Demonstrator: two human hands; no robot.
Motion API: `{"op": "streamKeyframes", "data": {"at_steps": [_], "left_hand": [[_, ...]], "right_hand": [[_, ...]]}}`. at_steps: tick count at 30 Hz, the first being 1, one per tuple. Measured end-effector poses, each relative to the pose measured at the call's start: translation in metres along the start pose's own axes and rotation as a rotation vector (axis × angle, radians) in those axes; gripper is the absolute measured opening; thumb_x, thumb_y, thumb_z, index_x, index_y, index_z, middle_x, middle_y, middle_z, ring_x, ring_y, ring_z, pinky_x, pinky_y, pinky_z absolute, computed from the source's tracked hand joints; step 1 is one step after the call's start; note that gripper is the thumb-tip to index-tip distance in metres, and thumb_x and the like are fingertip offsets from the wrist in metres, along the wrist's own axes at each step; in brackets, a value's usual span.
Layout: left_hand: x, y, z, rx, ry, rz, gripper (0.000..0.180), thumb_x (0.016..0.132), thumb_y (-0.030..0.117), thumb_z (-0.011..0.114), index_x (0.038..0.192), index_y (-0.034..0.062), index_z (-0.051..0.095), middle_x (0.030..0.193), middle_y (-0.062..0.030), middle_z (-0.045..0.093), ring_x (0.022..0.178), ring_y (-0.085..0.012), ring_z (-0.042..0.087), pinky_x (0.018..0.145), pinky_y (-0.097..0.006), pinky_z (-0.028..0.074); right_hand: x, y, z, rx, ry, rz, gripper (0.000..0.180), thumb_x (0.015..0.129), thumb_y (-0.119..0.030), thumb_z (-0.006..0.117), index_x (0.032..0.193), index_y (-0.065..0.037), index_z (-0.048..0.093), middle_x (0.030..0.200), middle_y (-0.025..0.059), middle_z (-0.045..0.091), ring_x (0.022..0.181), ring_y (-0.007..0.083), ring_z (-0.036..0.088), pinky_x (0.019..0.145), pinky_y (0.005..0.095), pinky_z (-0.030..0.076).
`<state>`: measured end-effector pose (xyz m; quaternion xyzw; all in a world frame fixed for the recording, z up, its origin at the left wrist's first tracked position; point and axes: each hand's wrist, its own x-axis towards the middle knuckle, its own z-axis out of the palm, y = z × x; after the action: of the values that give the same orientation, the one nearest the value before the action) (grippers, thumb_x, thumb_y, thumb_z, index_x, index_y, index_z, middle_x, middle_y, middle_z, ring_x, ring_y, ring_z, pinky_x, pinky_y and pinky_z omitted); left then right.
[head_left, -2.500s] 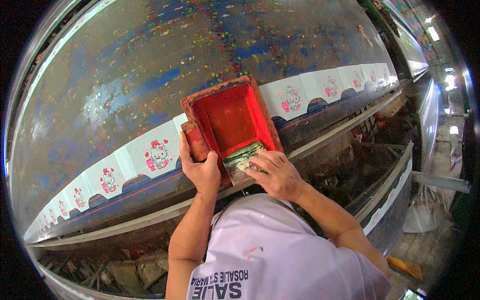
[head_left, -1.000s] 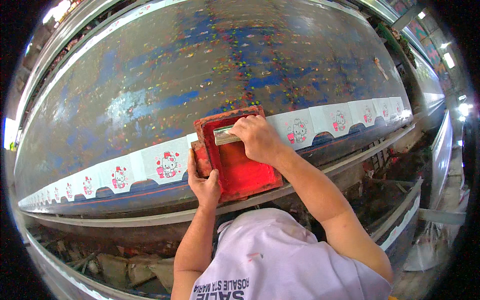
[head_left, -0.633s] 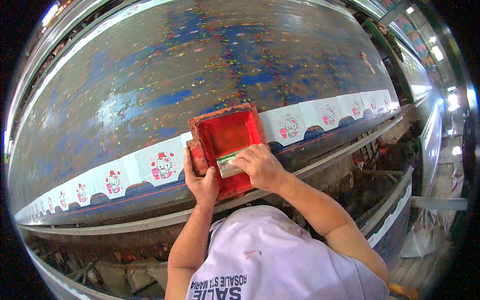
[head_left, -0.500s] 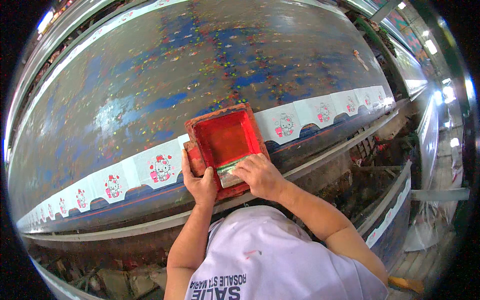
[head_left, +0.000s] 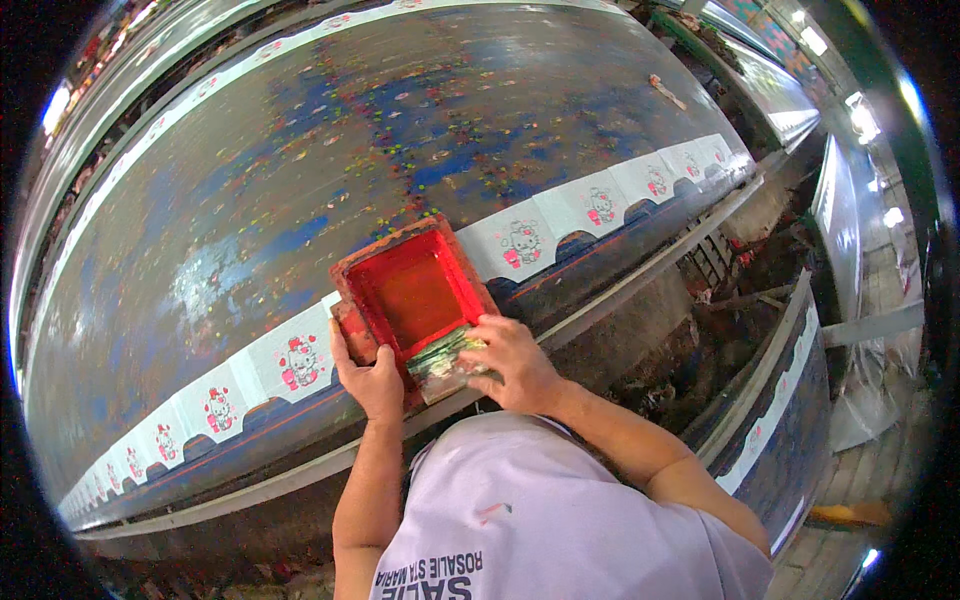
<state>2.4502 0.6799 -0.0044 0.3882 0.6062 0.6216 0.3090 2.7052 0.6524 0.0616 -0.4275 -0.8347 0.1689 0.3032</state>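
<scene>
curling over the squeegee, right fingers grip it while left fingers clasp the red frame by its left side.

My frame: red, brightest on the inner walls, mottled brownish-red on the rim; its screen, a darker brown-red.
My squeegee: pale, streaked dark green and white.
Bench: grey-brown, patched with blue, speckled yellow-green, red and white; thin orange-red line along its dark front edge.
White pieces: cartoon cats outlined in black, accented pink; those left of my frame add bright red, those right show mainly outline and pink.
My shirt: pale lilac, dark lettering, one small red-and-green mark.
</scene>
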Motion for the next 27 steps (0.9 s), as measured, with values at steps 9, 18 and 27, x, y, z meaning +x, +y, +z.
{"op": "streamKeyframes", "data": {"at_steps": [9,18,27], "left_hand": [[-0.008,0.028,0.029,-0.053,0.004,0.127,0.091,0.086,-0.013,0.067,0.174,-0.0069,0.044,0.173,-0.0209,0.053,0.158,-0.0270,0.052,0.133,-0.040,0.040],[-0.045,0.023,0.161,-0.063,-0.011,0.158,0.092,0.087,-0.011,0.070,0.174,-0.0067,0.042,0.178,-0.0212,0.047,0.164,-0.0296,0.047,0.136,-0.042,0.036],[-0.067,0.019,0.213,0.030,0.028,0.098,0.093,0.086,-0.011,0.071,0.175,-0.0050,0.043,0.174,-0.0191,0.050,0.159,-0.0280,0.052,0.133,-0.042,0.041]], "right_hand": [[-0.032,0.045,-0.026,0.365,0.153,0.292,0.036,0.098,-0.017,0.089,0.131,-0.008,0.080,0.136,0.0147,0.079,0.137,0.0367,0.069,0.122,0.0508,0.051],[-0.058,0.136,-0.120,0.350,0.163,0.282,0.039,0.095,-0.020,0.091,0.131,-0.008,0.082,0.135,0.0141,0.081,0.138,0.0382,0.068,0.124,0.0529,0.049],[-0.078,0.197,-0.164,0.426,0.028,0.239,0.042,0.091,-0.014,0.090,0.131,-0.007,0.080,0.134,0.0140,0.080,0.138,0.0391,0.067,0.128,0.0558,0.046]]}}
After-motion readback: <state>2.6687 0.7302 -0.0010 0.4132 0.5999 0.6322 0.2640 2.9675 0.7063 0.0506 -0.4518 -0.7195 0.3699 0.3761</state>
